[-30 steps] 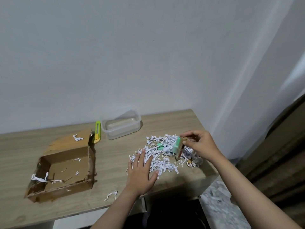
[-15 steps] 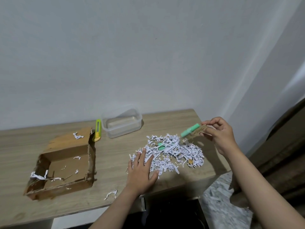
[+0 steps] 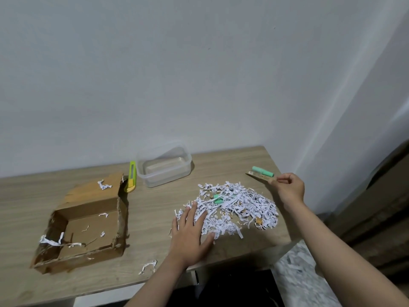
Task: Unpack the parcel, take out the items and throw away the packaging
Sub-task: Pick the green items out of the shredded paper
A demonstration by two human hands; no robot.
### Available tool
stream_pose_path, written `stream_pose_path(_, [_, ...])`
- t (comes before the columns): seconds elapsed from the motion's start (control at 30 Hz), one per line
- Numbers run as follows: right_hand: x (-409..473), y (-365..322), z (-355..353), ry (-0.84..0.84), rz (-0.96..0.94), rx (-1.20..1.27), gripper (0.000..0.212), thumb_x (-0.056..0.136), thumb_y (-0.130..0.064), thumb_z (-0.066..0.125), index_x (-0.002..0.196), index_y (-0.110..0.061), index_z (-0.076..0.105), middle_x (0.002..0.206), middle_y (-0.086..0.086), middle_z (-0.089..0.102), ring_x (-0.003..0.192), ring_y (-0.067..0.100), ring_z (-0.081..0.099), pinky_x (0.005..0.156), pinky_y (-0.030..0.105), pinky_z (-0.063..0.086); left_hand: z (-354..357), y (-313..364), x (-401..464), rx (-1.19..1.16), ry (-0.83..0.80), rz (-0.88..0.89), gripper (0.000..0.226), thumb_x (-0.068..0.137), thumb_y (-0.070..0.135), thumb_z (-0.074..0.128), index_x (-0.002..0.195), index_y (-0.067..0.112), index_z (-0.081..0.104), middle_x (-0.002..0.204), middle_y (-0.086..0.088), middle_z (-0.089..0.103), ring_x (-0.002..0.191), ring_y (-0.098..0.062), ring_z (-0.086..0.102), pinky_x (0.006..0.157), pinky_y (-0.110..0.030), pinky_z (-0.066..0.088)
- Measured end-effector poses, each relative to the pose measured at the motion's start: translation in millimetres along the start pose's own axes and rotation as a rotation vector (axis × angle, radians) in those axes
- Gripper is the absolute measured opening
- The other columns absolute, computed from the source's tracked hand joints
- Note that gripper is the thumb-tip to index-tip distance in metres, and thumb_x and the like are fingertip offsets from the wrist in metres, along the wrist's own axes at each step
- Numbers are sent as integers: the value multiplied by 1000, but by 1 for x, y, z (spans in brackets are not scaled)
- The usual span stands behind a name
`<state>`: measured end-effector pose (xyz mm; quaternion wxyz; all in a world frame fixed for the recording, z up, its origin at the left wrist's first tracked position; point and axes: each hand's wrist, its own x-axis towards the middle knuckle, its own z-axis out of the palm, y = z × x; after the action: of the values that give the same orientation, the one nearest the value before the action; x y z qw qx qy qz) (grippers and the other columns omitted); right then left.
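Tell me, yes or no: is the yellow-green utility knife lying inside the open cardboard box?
No: the yellow-green utility knife lies on the wooden table beside the open cardboard box, next to the clear plastic container.

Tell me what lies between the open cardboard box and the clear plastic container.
In the head view, a yellow-green utility knife lies flat between the cardboard box and plastic container, beside the box's flap.
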<state>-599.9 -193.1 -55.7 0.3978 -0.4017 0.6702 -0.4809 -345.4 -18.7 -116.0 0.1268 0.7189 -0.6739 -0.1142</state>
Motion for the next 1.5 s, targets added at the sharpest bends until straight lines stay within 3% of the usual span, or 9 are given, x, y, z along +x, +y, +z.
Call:
stream_pose_path(0.1, [6, 15, -1, 15, -29, -160, 23, 69, -2, 79, 89, -4, 67, 88, 12, 67, 78, 20, 60, 80, 33, 53, 0, 0, 0, -11, 9, 0, 79, 79, 77, 8, 146, 38, 23, 159, 8, -2, 147, -20, 3, 115, -51, 6])
stream_pose_path(0.5, [-6, 3, 7, -49, -373, -413, 8, 77, -9, 70, 85, -12, 70, 92, 8, 69, 80, 19, 60, 75, 30, 49, -1, 0, 1, -17, -5, -15, 75, 80, 76, 17, 145, 39, 24, 160, 10, -1, 146, -18, 2, 115, -50, 6])
stream_pose_path(0.63, [-40, -4, 16, -323, -563, -425, 19, 79, -22, 70, 98, -21, 70, 98, -6, 67, 90, 11, 59, 82, 31, 50, -1, 1, 2, -5, -7, -13, 73, 81, 74, 18, 145, 39, 22, 160, 10, -3, 147, -17, 1, 115, -50, 5])
stream_pose_path(0.8, [-60, 7, 27, -579, -764, -865, 35, 84, -36, 61, 120, -32, 60, 108, -11, 58, 104, 11, 49, 89, 37, 45, -2, 1, 0, -24, 6, -1, 68, 84, 68, 26, 145, 38, 23, 160, 8, 0, 146, -18, 3, 114, -51, 7])
stream_pose_path(0.97, [-75, 24, 20, -473, -859, -793, 28, 82, -14, 59, 107, -20, 69, 94, -1, 63, 91, 22, 57, 73, 35, 46, -4, 4, -3, -70, 45, 19, 64, 85, 66, 33, 142, 38, 22, 159, 8, 6, 145, -18, 7, 112, -59, 1])
stream_pose_path(1.17, [-98, 37, 12, -548, -938, -844, 31, 81, -31, 57, 108, -22, 67, 105, -3, 65, 99, 20, 56, 81, 34, 44, -6, 6, -6, -41, 101, 111, 75, 86, 68, 34, 147, 42, -1, 159, 11, -5, 145, -9, -6, 109, -54, -9])
stream_pose_path(1.3, [-108, 29, 13, -522, -936, -794, 21, 77, -28, 55, 94, -21, 64, 92, -4, 67, 86, 20, 59, 79, 35, 46, -8, 7, -8, -6, 65, 179, 77, 87, 69, 30, 144, 44, -16, 157, 13, -10, 144, -4, -12, 110, -54, -12])
stream_pose_path(1.4, [-106, 14, 12, -426, -928, -721, 17, 72, -23, 48, 85, -18, 58, 79, -4, 58, 67, 18, 50, 60, 26, 36, -10, 9, -9, -14, 38, 178, 79, 89, 66, 31, 147, 36, -12, 157, 16, -3, 145, -6, -7, 110, -47, -19])
stream_pose_path(1.5, [-102, -4, 17, -398, -935, -645, 20, 63, -17, 41, 80, -17, 53, 79, -6, 49, 68, 15, 44, 63, 28, 36, -7, 7, -8, -20, 39, 167, 80, 89, 64, 31, 150, 26, -3, 159, 12, 9, 146, -8, 0, 111, -45, -19])
